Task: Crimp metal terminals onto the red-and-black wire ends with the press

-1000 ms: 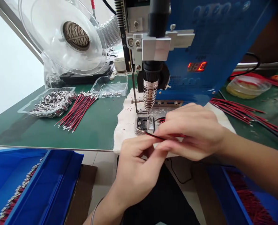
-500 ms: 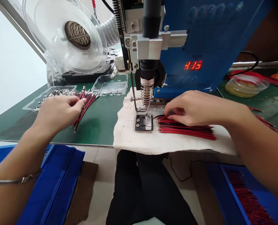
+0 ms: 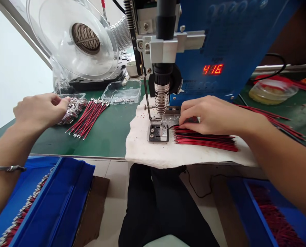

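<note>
My left hand hovers by a heap of small metal connectors, its thumb and fingertips pinched together. Whatever may be between them is hidden. Beside the heap, red and black wires with metal ends lie in a loose fan. My right hand has its fingers closed on a thin wire at the black fixture. Below that hand, a row of red and black wires rests on the white cloth. The soldering machine's spring-wrapped tip points down over the fixture.
A blue machine housing with a red lit display stands behind the fixture. A clear tray and a large clear reel are at the back left. Blue bins flank my legs below the table edge. More wires lie right.
My left hand has moved left from the fanned wires to the connector heap, uncovering the wires. My right hand has shifted slightly left toward the fixture.
</note>
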A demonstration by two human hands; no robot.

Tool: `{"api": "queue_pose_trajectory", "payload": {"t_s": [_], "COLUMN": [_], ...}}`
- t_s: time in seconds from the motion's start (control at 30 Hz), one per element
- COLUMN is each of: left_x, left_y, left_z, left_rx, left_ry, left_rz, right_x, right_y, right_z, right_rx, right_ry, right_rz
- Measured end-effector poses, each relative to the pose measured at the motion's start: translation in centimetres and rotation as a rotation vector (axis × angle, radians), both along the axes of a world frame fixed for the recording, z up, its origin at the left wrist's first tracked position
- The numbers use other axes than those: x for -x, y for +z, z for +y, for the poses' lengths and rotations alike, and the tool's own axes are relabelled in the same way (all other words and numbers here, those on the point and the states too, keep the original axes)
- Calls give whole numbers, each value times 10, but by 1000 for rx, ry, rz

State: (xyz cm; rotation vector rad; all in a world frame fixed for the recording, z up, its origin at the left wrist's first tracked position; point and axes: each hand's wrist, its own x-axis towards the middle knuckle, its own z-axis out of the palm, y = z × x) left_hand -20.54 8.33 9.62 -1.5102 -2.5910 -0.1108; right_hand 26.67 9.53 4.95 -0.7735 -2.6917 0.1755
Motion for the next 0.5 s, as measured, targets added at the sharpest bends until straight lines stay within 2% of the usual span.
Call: {"api": "queue_pose_trajectory", "payload": {"t_s": [0.1,0.2,0.3,0.5], "left_x": [20,34,37,35], "left_y": [-6,-16,-21,-20], "left_z": [3,4,4,2], "left_rx": [-50,-208,-327,-334], "left_ry": [31,0,-49,-75], "left_rz": [-50,-131,-242,-272], "right_x": [1,2,3,5], "right_y": [2,3,1,-1], "right_z": [-2,-3,-3,-2], "right_rx": [20,25,21,4], "right_ry": [-4,10,73,175], "right_rz": [21,68,109,154]}}
